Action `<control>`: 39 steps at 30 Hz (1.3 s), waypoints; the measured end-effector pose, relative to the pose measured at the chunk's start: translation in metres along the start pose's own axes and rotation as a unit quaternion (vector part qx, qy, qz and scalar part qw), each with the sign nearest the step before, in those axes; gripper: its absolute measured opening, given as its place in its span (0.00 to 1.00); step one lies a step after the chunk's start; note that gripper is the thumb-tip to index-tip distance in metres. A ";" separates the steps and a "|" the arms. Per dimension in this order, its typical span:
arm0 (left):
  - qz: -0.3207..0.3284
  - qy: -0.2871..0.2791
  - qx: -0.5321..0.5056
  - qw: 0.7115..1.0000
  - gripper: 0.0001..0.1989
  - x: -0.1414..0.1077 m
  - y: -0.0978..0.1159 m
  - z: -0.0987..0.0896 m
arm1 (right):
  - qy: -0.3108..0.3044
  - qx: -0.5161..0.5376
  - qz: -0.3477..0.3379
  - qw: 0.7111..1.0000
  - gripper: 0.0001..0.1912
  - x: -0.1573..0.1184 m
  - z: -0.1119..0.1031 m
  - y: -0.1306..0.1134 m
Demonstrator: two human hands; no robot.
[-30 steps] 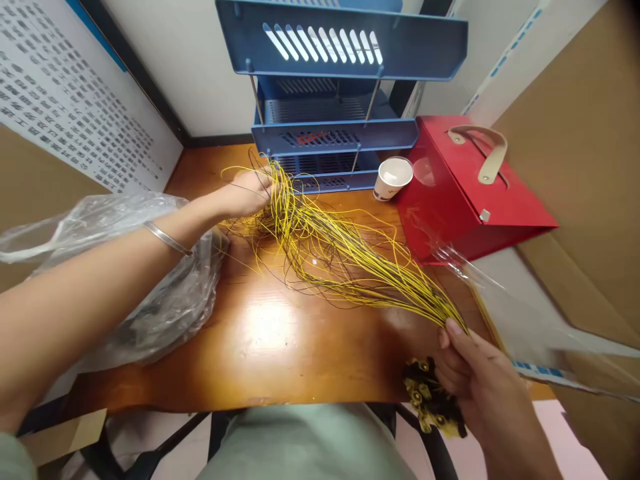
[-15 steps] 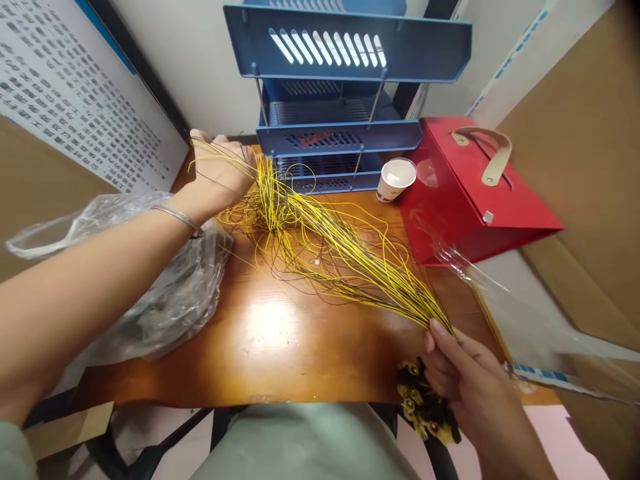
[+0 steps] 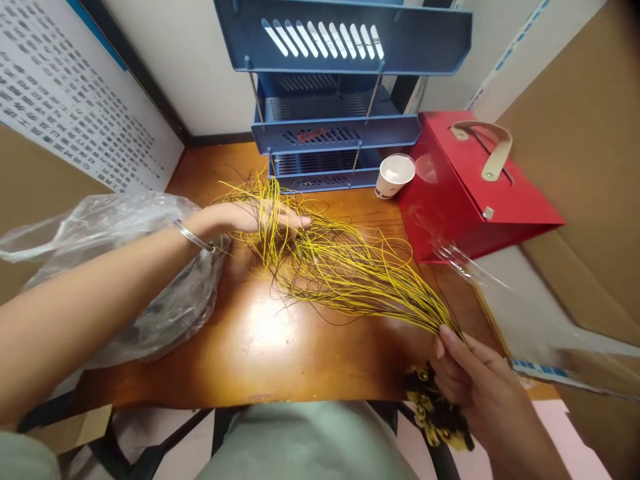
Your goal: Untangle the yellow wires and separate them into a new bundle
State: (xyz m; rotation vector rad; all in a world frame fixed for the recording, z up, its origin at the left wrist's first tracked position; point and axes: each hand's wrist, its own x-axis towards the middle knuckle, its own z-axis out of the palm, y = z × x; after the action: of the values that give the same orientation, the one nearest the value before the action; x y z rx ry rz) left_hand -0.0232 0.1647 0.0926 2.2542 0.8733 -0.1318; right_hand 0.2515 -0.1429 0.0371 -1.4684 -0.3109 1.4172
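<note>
A long bundle of thin yellow and black wires (image 3: 360, 280) stretches across the wooden table, loose and tangled at its far left end. My right hand (image 3: 480, 380) is closed around the gathered near end. Below that hand hangs a cluster of small yellow and black end pieces (image 3: 433, 410), their kind unclear. My left hand (image 3: 270, 217) lies in the tangled part, its fingers stretched toward the right and apart from a grip. Several strands drape over its back and partly hide the fingers.
A clear plastic bag (image 3: 165, 300) lies under my left forearm. Behind the wires stand a blue letter tray rack (image 3: 335, 137) and a paper cup (image 3: 395, 177). To the right is a red box (image 3: 480, 200) with a handle. Cardboard (image 3: 585, 167) walls the right side.
My left hand has come down and to the right into the wires, its curled fingers now straightened. The right hand, with the bundle, has shifted slightly right and down.
</note>
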 end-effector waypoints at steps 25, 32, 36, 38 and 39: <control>-0.082 0.081 -0.025 0.993 0.19 -0.029 0.010 0.042 | 0.041 0.004 -0.055 0.998 0.24 -0.003 0.012 -0.027; -0.006 0.103 -0.159 0.982 0.28 -0.035 0.031 0.030 | 0.040 -0.002 -0.071 0.997 0.22 0.007 0.007 -0.021; 0.062 0.175 -0.279 0.942 0.31 -0.051 0.043 0.008 | 0.052 0.020 -0.074 0.996 0.22 0.012 0.007 -0.018; 0.076 0.123 -0.325 0.935 0.32 -0.062 0.050 -0.001 | 0.056 0.022 -0.074 0.995 0.22 0.014 0.008 -0.017; 0.080 0.060 -0.330 0.939 0.32 -0.066 0.053 -0.004 | 0.057 0.021 -0.073 0.995 0.22 0.014 0.009 -0.017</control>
State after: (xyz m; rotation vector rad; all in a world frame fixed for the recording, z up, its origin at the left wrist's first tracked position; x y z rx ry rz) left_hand -0.0409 0.1029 0.1480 1.6953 0.6608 0.3327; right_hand 0.2555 -0.1203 0.0438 -1.4557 -0.3072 1.2118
